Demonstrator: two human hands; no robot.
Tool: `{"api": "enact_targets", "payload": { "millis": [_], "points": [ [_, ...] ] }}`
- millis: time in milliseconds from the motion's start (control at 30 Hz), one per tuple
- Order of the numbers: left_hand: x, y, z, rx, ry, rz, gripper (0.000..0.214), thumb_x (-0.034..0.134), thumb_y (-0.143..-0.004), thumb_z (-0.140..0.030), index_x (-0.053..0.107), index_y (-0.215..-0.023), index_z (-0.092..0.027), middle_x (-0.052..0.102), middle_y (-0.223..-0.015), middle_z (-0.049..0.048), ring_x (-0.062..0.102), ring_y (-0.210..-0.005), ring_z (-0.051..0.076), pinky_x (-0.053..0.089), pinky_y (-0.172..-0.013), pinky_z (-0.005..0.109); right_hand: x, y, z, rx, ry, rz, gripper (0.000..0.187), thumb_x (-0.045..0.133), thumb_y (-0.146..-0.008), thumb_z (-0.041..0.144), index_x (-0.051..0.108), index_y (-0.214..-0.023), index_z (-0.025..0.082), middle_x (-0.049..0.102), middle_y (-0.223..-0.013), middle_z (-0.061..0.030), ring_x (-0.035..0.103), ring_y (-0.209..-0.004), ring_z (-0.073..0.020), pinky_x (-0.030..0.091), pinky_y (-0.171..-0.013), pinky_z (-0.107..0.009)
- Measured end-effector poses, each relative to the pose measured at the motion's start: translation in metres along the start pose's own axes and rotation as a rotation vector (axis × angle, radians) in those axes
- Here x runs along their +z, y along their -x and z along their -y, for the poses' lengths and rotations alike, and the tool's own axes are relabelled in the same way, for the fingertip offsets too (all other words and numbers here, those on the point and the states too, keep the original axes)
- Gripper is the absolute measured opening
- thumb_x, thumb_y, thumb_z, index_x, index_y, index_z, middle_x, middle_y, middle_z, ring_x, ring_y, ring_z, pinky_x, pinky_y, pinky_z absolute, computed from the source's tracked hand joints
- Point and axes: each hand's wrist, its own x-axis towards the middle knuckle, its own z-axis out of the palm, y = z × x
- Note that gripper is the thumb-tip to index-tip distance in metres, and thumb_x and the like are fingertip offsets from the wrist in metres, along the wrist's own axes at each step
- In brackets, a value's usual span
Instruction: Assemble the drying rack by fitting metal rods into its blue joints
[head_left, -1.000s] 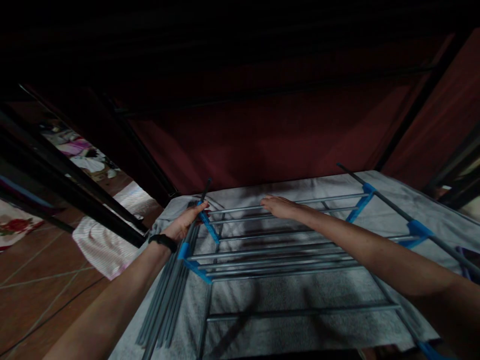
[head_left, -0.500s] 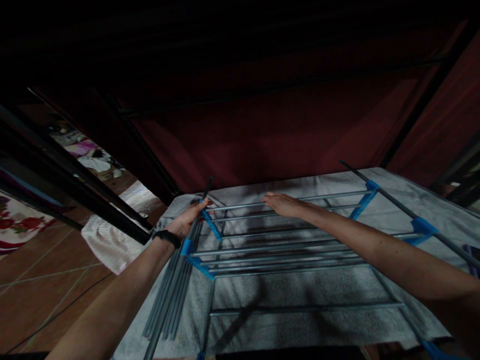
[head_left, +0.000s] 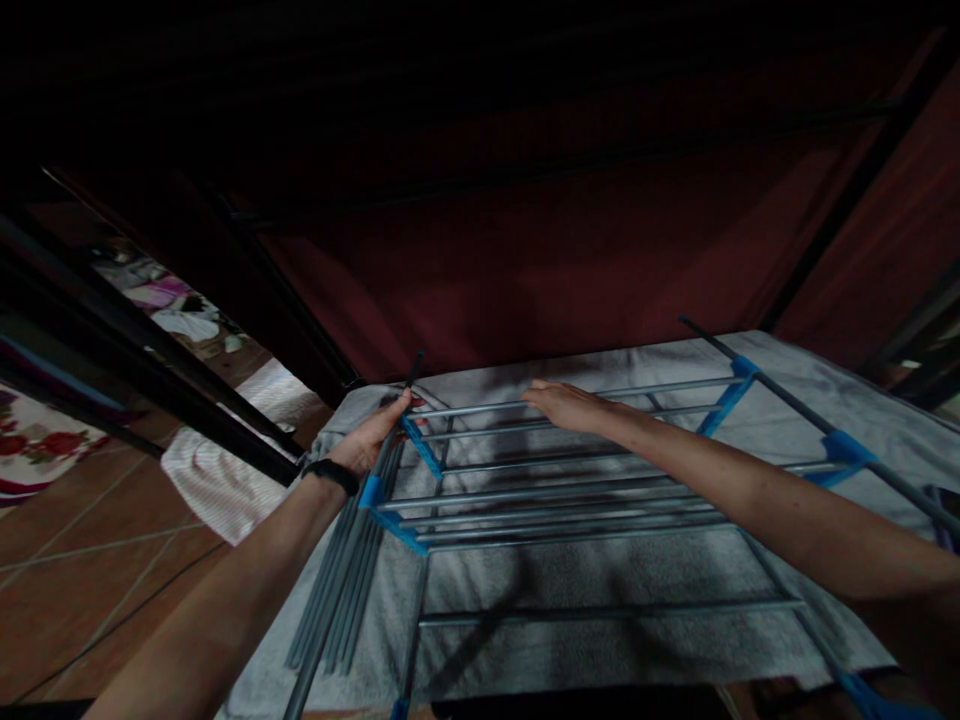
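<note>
A grey metal rack (head_left: 555, 500) with blue plastic joints lies across a grey cloth-covered surface (head_left: 600, 650). My left hand (head_left: 367, 440), with a dark band at the wrist, is closed round the rack's left side pole near a blue joint (head_left: 420, 445). My right hand (head_left: 562, 403) lies on the rack's far crossbar with its fingers curled over it. Both forearms reach forward from the bottom corners of the view.
A bundle of loose grey rods (head_left: 337, 590) lies along the left edge of the cloth. Dark red fabric walls (head_left: 525, 260) and black frame poles (head_left: 150, 370) enclose the space. A tiled floor (head_left: 82, 570) with a striped cloth (head_left: 217, 480) is at left.
Almost nothing has changed; the view has shifted slightly and both hands keep their places on the rack.
</note>
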Motion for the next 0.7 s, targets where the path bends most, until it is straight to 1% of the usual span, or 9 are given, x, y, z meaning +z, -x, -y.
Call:
{"api": "enact_targets", "payload": {
  "millis": [67,200,267,333,500,600,700],
  "points": [
    [-0.0007,-0.0009,0.001,0.012,0.003,-0.001,0.024,0.074,-0.09,-0.043,0.078,-0.092,-0.019,0.073,-0.073,0.0059,0.068,-0.059,0.017,0.055,-0.055,0.024,0.0004,0.0002,0.0,0.001,0.008,-0.004,0.027,0.042,-0.105,0.018,0.068,-0.112,0.018,0.063,-0.105,-0.0072,0.06,-0.089,-0.0165,0.038,-0.075,-0.026],
    [-0.001,-0.0012,0.0004,0.053,-0.04,-0.013,0.023,0.077,-0.087,-0.042,0.079,-0.093,-0.019,0.077,-0.089,0.0072,0.071,-0.067,0.017,0.055,-0.058,0.023,0.0023,-0.0007,-0.0011,0.0,-0.005,-0.016,0.027,0.042,-0.106,0.02,0.068,-0.113,0.018,0.063,-0.107,-0.0074,0.06,-0.09,-0.0162,0.038,-0.076,-0.026],
    [-0.0004,-0.0005,-0.0007,0.058,-0.055,-0.012,0.023,0.079,-0.086,-0.042,0.079,-0.092,-0.02,0.078,-0.093,0.0076,0.072,-0.069,0.018,0.055,-0.059,0.023,0.003,-0.0014,-0.0013,0.0,-0.012,-0.026,0.026,0.043,-0.106,0.02,0.069,-0.112,0.018,0.063,-0.107,-0.0073,0.06,-0.09,-0.0164,0.038,-0.076,-0.026],
    [0.0005,0.0005,-0.0015,0.059,-0.063,-0.014,0.022,0.08,-0.085,-0.041,0.078,-0.091,-0.02,0.077,-0.092,0.0075,0.072,-0.069,0.017,0.056,-0.059,0.024,0.0034,-0.0019,-0.0012,0.006,-0.025,-0.039,0.026,0.044,-0.105,0.019,0.069,-0.111,0.018,0.063,-0.106,-0.0073,0.061,-0.09,-0.0167,0.038,-0.076,-0.026],
    [0.0018,0.0028,-0.001,0.04,-0.041,-0.002,0.023,0.077,-0.088,-0.04,0.076,-0.092,-0.017,0.073,-0.078,0.0057,0.069,-0.066,0.017,0.056,-0.061,0.025,0.0034,-0.0031,0.0003,0.023,-0.052,-0.055,0.027,0.044,-0.105,0.019,0.071,-0.111,0.018,0.064,-0.104,-0.0072,0.061,-0.091,-0.0171,0.038,-0.078,-0.026],
    [0.0018,0.0024,0.001,0.044,-0.007,0.006,0.022,0.075,-0.089,-0.04,0.075,-0.088,-0.018,0.072,-0.075,0.0048,0.068,-0.064,0.017,0.057,-0.061,0.025,0.0036,-0.0043,0.0009,0.041,-0.046,-0.051,0.029,0.044,-0.105,0.019,0.072,-0.112,0.017,0.064,-0.106,-0.0078,0.061,-0.091,-0.017,0.039,-0.079,-0.026],
    [0.002,0.0017,0.0024,0.052,0.013,0.008,0.021,0.078,-0.086,-0.041,0.074,-0.085,-0.02,0.072,-0.074,0.0044,0.069,-0.063,0.017,0.058,-0.061,0.025,0.0041,-0.0058,0.001,0.051,-0.05,-0.046,0.029,0.043,-0.105,0.019,0.072,-0.112,0.017,0.065,-0.107,-0.0088,0.061,-0.091,-0.017,0.039,-0.079,-0.025]
  ]
}}
